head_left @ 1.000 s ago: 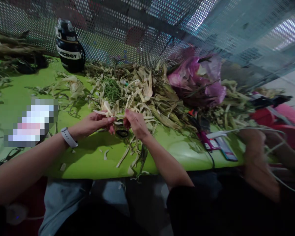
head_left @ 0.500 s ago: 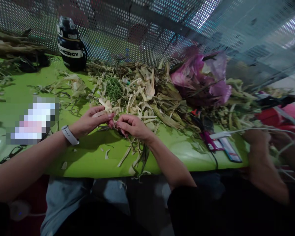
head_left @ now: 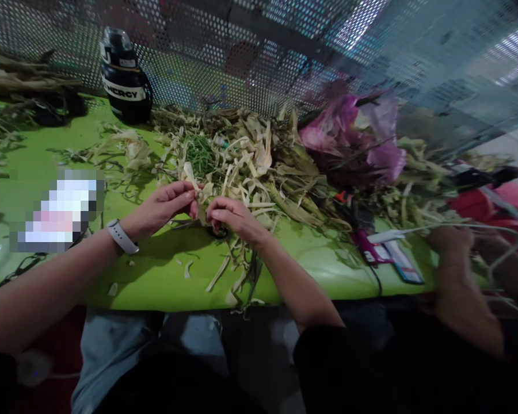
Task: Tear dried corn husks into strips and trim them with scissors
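My left hand [head_left: 172,202], with a pale watch strap on its wrist, pinches a pale, petal-like plant piece [head_left: 190,174] between thumb and fingers. Close to its right, my right hand [head_left: 233,218] has curled fingers near a limp greenish strip [head_left: 202,211]. What those right fingers hold, if anything, is hidden. Both hands are just above the green table [head_left: 155,270]. Behind them spreads a heap of pale strips and dry husk-like leaves [head_left: 250,164]. A bunch of thin green stems [head_left: 198,154] lies in that heap.
A black bottle [head_left: 126,80] stands at the back left, by a perforated metal panel [head_left: 198,52]. A lit phone [head_left: 60,213] lies left. At right are a purple plastic bag [head_left: 354,138], another phone [head_left: 403,261], a white cable [head_left: 453,225] and another person's hand [head_left: 451,238].
My hands have moved slightly apart. The pale plant piece in my left hand now points more upright, and a greenish strip shows between the hands.
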Available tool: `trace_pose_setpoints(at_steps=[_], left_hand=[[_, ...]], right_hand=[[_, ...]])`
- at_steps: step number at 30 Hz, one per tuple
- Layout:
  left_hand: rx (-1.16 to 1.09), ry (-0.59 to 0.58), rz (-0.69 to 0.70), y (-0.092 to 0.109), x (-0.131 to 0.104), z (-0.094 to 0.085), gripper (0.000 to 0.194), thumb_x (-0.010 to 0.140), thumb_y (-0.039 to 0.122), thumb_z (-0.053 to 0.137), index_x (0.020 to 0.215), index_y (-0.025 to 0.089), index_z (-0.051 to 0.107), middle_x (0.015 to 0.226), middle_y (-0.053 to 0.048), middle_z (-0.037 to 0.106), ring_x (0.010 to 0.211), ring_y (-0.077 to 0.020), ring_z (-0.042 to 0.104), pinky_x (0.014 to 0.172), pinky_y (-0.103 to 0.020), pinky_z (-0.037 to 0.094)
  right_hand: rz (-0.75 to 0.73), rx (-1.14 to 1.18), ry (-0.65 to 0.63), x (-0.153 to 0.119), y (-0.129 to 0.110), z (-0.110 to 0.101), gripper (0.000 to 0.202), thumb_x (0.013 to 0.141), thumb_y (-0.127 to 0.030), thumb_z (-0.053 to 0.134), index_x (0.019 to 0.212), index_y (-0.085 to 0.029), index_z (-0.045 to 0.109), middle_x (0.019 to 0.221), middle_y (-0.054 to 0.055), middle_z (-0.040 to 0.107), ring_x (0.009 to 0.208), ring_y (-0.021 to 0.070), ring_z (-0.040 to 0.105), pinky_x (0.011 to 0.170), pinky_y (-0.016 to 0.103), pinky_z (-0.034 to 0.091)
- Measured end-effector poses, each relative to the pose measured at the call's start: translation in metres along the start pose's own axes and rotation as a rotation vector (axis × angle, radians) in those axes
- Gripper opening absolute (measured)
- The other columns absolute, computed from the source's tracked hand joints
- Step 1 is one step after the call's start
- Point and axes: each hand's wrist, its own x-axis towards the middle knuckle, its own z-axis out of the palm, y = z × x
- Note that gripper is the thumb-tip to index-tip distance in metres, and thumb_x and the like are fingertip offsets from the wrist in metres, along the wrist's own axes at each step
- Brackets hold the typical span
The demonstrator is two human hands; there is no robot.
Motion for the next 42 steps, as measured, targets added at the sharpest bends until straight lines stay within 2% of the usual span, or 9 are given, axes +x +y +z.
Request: trace_pose_setpoints(at_steps=[3, 7, 13, 18, 26, 31, 35, 37, 42], left_hand=[[-0.018, -0.023, -0.013, -0.004, -0.001, 0.004, 0.031, 0.089, 0.035, 0.066, 0.113, 0.015, 0.062, 0.069, 0.000, 0.063, 0.066, -0.0102, 0.059, 0.067, -0.021, 0.049], [-0.025, -0.012, -0.022, -0.005, -0.004, 0.010, 0.042, 0.092, 0.033, 0.061, 0.131, 0.021, 0.053, 0.064, 0.004, 0.057, 0.057, -0.0084, 0.054, 0.056, -0.018, 0.044], [0.052, -0.007, -0.055, -0.004, -0.006, 0.011, 0.057, 0.093, 0.032, 0.059, 0.145, 0.024, 0.039, 0.058, 0.006, 0.052, 0.049, -0.0063, 0.046, 0.045, -0.015, 0.032], [0.066, -0.045, -0.087, -0.006, -0.004, 0.007, 0.040, 0.091, 0.035, 0.061, 0.127, 0.016, 0.058, 0.058, 0.004, 0.051, 0.048, -0.0060, 0.043, 0.043, -0.016, 0.030], [0.022, 0.052, -0.134, -0.011, -0.003, 0.006, 0.033, 0.085, 0.044, 0.066, 0.100, 0.015, 0.066, 0.086, -0.005, 0.069, 0.077, -0.0137, 0.064, 0.072, -0.026, 0.052], [0.274, -0.083, -0.105, -0.008, -0.003, 0.009, 0.038, 0.085, 0.049, 0.064, 0.075, 0.013, 0.061, 0.064, -0.001, 0.061, 0.059, -0.0098, 0.055, 0.061, -0.022, 0.046], [0.288, -0.219, -0.115, -0.008, -0.004, 0.011, 0.034, 0.086, 0.047, 0.063, 0.076, 0.014, 0.060, 0.062, 0.000, 0.059, 0.057, -0.0099, 0.053, 0.058, -0.022, 0.044], [0.272, -0.243, -0.139, -0.009, -0.004, 0.011, 0.034, 0.086, 0.046, 0.063, 0.077, 0.014, 0.060, 0.062, 0.000, 0.060, 0.056, -0.0099, 0.054, 0.057, -0.022, 0.043], [0.228, -0.292, -0.237, -0.008, -0.007, 0.011, 0.033, 0.086, 0.044, 0.064, 0.075, 0.014, 0.060, 0.061, -0.001, 0.062, 0.055, -0.0093, 0.056, 0.057, -0.021, 0.044]], right_hand=[[-0.102, -0.013, 0.162, 0.002, 0.001, 0.007, 0.025, 0.086, -0.041, 0.060, 0.097, -0.019, 0.057, 0.083, 0.000, 0.061, 0.075, 0.0123, 0.057, 0.070, 0.025, 0.048], [-0.110, 0.072, 0.156, 0.006, 0.001, 0.022, 0.040, 0.087, -0.055, 0.057, 0.110, -0.022, 0.054, 0.081, 0.001, 0.061, 0.077, 0.0147, 0.058, 0.074, 0.028, 0.049], [-0.130, 0.096, 0.458, 0.007, 0.008, 0.031, 0.036, 0.084, -0.056, 0.061, 0.076, -0.020, 0.057, 0.068, -0.003, 0.049, 0.063, 0.0100, 0.047, 0.062, 0.023, 0.043], [-0.162, 0.036, 0.635, 0.008, 0.011, 0.023, 0.034, 0.085, -0.048, 0.063, 0.067, -0.019, 0.058, 0.063, -0.004, 0.045, 0.061, 0.0093, 0.043, 0.060, 0.024, 0.041], [-0.096, 0.114, 0.437, 0.007, 0.011, 0.029, 0.032, 0.083, -0.051, 0.062, 0.089, -0.019, 0.063, 0.067, -0.004, 0.055, 0.054, 0.0087, 0.047, 0.053, 0.024, 0.043], [-0.151, -0.035, 0.499, 0.005, 0.006, 0.021, 0.026, 0.084, -0.044, 0.061, 0.089, -0.019, 0.065, 0.086, 0.002, 0.060, 0.080, 0.0130, 0.057, 0.075, 0.027, 0.049], [-0.170, -0.008, 0.327, 0.008, 0.006, 0.020, 0.024, 0.081, -0.044, 0.067, 0.083, -0.021, 0.070, 0.106, 0.006, 0.062, 0.106, 0.0177, 0.058, 0.093, 0.034, 0.049], [-0.179, 0.055, 0.287, 0.009, 0.008, 0.023, 0.021, 0.081, -0.043, 0.068, 0.082, -0.022, 0.071, 0.105, 0.006, 0.063, 0.106, 0.0173, 0.059, 0.095, 0.035, 0.049], [-0.231, 0.115, 0.405, 0.009, 0.013, 0.030, 0.021, 0.083, -0.044, 0.067, 0.085, -0.024, 0.070, 0.099, 0.003, 0.063, 0.098, 0.0150, 0.062, 0.095, 0.035, 0.050]])
